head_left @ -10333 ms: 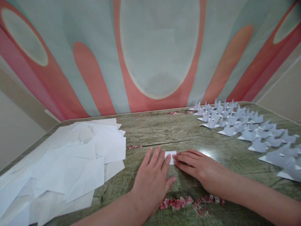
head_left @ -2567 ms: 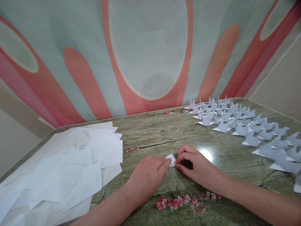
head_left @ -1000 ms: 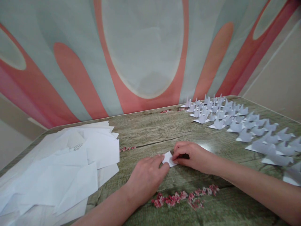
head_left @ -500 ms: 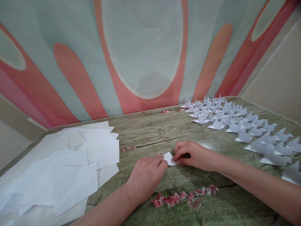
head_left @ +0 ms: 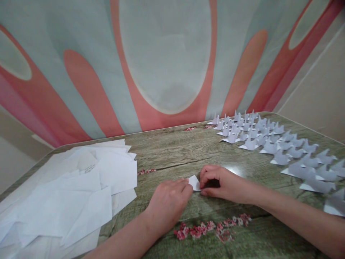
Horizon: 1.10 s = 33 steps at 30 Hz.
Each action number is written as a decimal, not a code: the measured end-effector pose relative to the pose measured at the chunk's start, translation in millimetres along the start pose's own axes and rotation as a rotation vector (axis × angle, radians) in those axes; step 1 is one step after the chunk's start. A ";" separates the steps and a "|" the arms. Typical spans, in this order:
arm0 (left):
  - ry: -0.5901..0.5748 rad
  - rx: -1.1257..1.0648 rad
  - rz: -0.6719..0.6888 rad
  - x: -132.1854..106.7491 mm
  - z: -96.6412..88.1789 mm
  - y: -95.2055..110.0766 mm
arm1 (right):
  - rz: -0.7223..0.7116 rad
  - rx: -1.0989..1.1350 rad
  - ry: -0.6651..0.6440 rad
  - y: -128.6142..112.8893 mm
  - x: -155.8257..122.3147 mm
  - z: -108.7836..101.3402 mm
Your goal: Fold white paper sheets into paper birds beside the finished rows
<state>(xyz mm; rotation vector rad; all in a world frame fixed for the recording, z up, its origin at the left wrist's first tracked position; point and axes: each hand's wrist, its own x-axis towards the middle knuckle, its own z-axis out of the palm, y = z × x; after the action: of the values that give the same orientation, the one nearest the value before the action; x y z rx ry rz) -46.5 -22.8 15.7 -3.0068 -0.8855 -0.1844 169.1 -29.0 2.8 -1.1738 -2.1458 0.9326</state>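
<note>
A small folded piece of white paper (head_left: pixel 194 183) lies on the wood-patterned table between my two hands. My left hand (head_left: pixel 169 198) lies over its left side, fingers together, holding it down against the tabletop. At the paper's right edge is my right hand (head_left: pixel 215 181), its fingers curled and its thumb below, closed on the lower right corner. The left fingertips partly cover the paper, so its full folded shape is hidden.
A loose pile of white paper sheets (head_left: pixel 81 194) spreads over the table's left side. Rows of folded white paper birds (head_left: pixel 269 146) stand at the right and far right. Behind the table (head_left: pixel 167 151) rises a coral and grey-green patterned wall (head_left: pixel 164 64).
My right fingers and thumb have shifted slightly at the paper's right edge, and more of its surface shows. My left hand stays in place. The view has moved a little.
</note>
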 end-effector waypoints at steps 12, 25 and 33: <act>0.138 -0.221 -0.151 8.0 3.6 -4.4 | 0.072 -0.084 0.097 -7.3 0.3 9.2; 0.134 -0.238 -0.169 7.2 6.4 -3.1 | 0.114 -0.138 0.138 -8.9 2.7 14.4; 0.057 -0.043 0.033 -3.4 0.9 -2.2 | 0.122 -0.144 0.147 -7.4 2.1 16.3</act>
<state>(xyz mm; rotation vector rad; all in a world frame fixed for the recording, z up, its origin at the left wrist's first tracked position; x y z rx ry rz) -50.5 -22.8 14.4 -3.0360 -0.8369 -0.2914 152.8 -35.3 -1.5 -1.4122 -2.0700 0.7272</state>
